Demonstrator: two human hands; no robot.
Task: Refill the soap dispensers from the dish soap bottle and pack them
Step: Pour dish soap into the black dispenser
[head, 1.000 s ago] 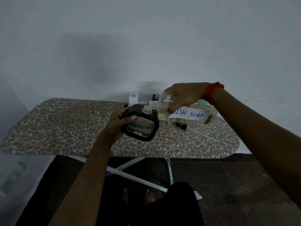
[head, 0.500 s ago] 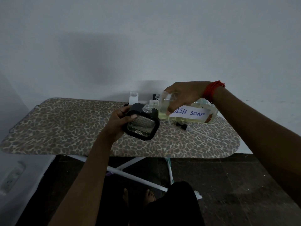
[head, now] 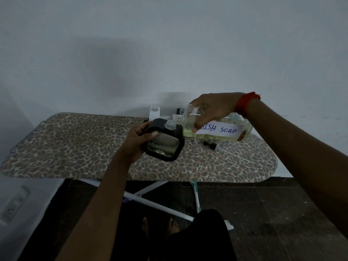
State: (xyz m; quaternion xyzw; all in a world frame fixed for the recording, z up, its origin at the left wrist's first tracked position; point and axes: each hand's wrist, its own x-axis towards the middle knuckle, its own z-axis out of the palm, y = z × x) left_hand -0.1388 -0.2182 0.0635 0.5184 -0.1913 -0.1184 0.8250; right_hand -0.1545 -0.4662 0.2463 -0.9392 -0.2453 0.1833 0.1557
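Note:
My left hand grips a square glass soap dispenser in a black frame, tilted above the leopard-print ironing board. Its open neck points up and right. My right hand holds the clear dish soap bottle, labelled "DISH SOAP", lying almost flat with yellow liquid inside. The bottle's threaded mouth sits just over the dispenser's neck. A black pump head with a clear tube lies on the board to the right of the dispenser.
A white dispenser and a dark one stand at the board's far edge against the wall. The board's white legs cross below. My bare feet show on the dark floor. A wall socket is at the lower left.
Both hands stay almost still; the bottle's mouth has kept over the dispenser's neck, with the bottle tipped very slightly more.

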